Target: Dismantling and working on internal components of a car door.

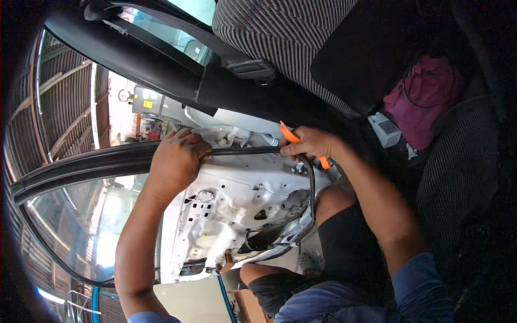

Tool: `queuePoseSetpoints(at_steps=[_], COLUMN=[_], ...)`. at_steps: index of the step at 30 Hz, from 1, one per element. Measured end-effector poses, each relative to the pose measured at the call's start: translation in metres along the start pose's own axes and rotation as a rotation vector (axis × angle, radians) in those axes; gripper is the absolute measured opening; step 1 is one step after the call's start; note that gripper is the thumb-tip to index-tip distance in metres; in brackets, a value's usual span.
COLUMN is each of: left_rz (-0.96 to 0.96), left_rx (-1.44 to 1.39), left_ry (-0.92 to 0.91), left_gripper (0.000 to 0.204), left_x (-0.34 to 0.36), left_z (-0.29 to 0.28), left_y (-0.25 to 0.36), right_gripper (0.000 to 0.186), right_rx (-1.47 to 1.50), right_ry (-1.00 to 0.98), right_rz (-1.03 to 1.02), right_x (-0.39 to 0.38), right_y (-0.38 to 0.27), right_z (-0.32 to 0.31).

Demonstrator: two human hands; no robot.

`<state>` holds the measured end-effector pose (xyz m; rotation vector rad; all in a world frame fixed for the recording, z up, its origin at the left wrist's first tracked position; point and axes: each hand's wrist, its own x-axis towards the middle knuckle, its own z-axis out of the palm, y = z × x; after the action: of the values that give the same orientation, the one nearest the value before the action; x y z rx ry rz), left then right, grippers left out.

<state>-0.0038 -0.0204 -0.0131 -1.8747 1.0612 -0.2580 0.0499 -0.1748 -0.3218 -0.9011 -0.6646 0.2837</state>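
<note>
Rubber weatherstrip (242, 151): black, runs along the top edge of the stripped white inner door panel (237, 204), then curves down the panel's right edge toward its lower right corner. Left hand (175, 161): fingers curled and pressed together over the strip at the top edge, near the panel's upper left corner, beside the black window frame (81, 164). Right hand (311, 142): closed around an orange pry tool (291, 135), its tip touching the strip at the panel's upper right corner; the tool's other end shows below the palm. Door panel: bare metal with cut-outs and holes, window glass to its left. Striped grey seat (280, 32): above the door. Magenta cloth (428, 97): on the seat cushion, well apart from both hands, with a small white box (385, 130) just beside it.
</note>
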Motion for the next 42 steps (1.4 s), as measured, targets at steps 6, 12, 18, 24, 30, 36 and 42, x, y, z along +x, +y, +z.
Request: queuePoseSetpoints(at_steps=[6,12,18,24,30,36,42], left_rz=[0.007,0.014,0.030,0.030,0.061,0.099,0.083], left_rx=[-0.071,-0.116,-0.139,-0.039,-0.019,-0.004,0.044], left_ry=[-0.061,-0.065,-0.104,-0.020,-0.124,-0.151,-0.133], left_gripper=[0.009,0.009,0.009,0.010,0.012,0.016,0.032], left_x=[0.003,0.002,0.004,-0.002,0.000,-0.002,-0.014], left_z=[-0.006,-0.007,-0.011,-0.003,-0.007,-0.010,-0.015], left_y=[-0.004,-0.003,-0.004,-0.003,-0.006,-0.005,0.008], right_gripper=[0.023,0.023,0.025,0.028,0.027,0.024,0.024], right_rx=[-0.052,-0.016,-0.024,-0.025,0.003,-0.014,0.005], right_ry=[0.017,-0.029,-0.049,-0.024,-0.083,-0.094,-0.072], right_rz=[0.048,0.040,0.075,0.039,0.075,0.061,0.004], right_x=[0.000,0.001,0.003,0.004,0.008,0.010,0.009], right_y=[0.000,0.002,0.005,0.006,0.011,0.014,0.016], right_z=[0.000,-0.004,-0.004,-0.003,-0.002,-0.003,0.000])
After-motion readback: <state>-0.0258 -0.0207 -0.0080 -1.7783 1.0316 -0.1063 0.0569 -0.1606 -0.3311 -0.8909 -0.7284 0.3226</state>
